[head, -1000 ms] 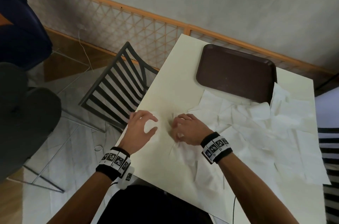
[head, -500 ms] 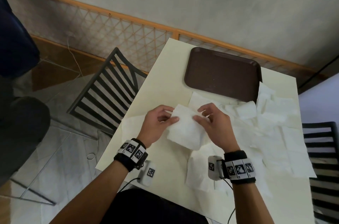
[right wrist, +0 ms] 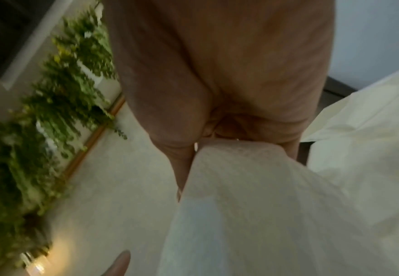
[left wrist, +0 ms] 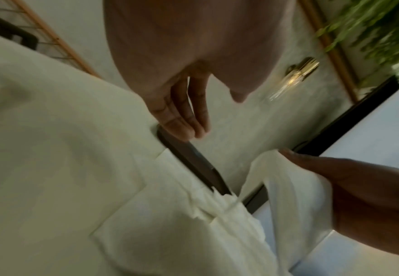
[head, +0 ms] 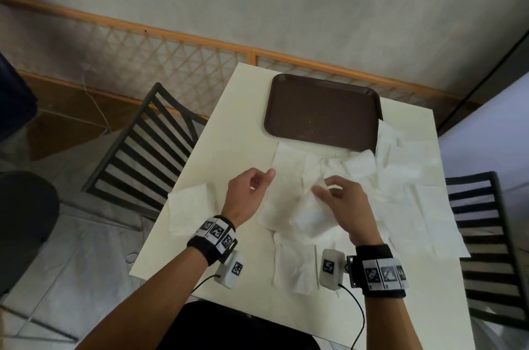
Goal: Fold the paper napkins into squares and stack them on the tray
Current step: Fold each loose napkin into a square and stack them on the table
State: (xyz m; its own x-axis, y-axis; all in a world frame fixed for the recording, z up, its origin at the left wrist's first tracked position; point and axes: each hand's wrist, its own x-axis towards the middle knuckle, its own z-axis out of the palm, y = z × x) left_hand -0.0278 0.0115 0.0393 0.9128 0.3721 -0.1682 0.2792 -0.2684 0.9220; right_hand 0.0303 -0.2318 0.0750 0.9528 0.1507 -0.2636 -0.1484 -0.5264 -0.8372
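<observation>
Napkin [head: 294,206] of white paper hangs lifted and crumpled just above the table [head: 229,132], pinched at its upper corner by the right hand [head: 342,203]; the right wrist view shows the sheet [right wrist: 252,196] caught between thumb and curled fingers and draping down toward the camera. At nine o'clock from that hand, the left hand [head: 247,195] hovers over the table with its fingers loosely curled and holding nothing; in its own wrist view the fingers [left wrist: 182,115] hang relaxed, apart from any paper. Loose napkins [head: 400,178] lie overlapping across the table from two to five o'clock of the hands, with one more [head: 186,212] at nine o'clock near the table's left edge. At twelve o'clock sits the brown tray [head: 320,112], its near edge touched by the spread sheets. Black slatted chairs [head: 143,149] stand at either side of the table.
</observation>
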